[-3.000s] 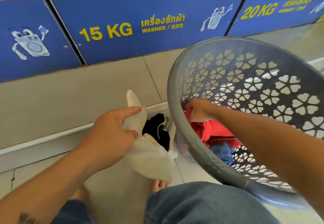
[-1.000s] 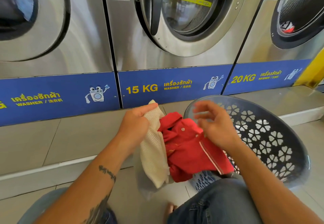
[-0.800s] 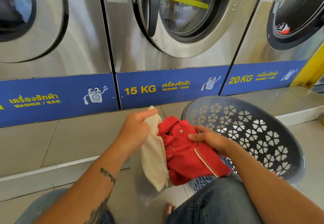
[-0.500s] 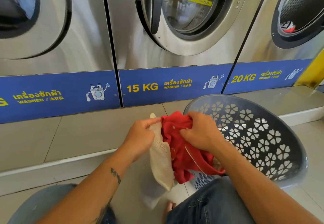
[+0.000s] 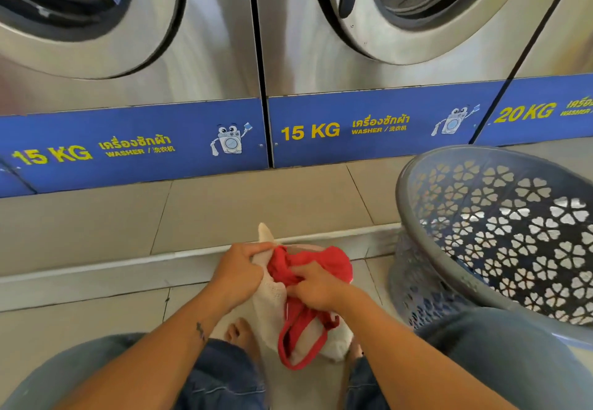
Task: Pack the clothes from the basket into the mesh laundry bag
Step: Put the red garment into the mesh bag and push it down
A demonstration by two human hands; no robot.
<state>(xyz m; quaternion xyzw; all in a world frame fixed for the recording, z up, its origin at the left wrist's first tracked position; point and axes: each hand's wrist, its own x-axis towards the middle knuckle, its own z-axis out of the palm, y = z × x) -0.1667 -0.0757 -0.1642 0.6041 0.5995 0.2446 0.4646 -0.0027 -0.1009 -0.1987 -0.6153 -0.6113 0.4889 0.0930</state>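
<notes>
A cream mesh laundry bag [image 5: 271,300] stands on the floor between my knees. My left hand [image 5: 239,275] pinches its upper edge and holds the mouth apart. A red shirt [image 5: 321,263] is bunched in the bag's mouth, with part of it hanging down the outside. My right hand [image 5: 316,287] is closed on the red cloth and presses it down into the mouth. The grey plastic basket [image 5: 500,236] with flower-shaped holes leans tilted at my right, apart from both hands. What lies at its bottom is hidden.
Steel washing machines [image 5: 401,24] with blue 15 KG and 20 KG strips line the back on a raised tiled step [image 5: 224,210]. My jeans-clad knees and a bare foot [image 5: 239,332] fill the bottom of the view beside the bag.
The red shirt came out of the basket and over to the bag. My right hand has since pushed it lower into the mouth. Bag and hands now sit nearer the floor, left of the basket.
</notes>
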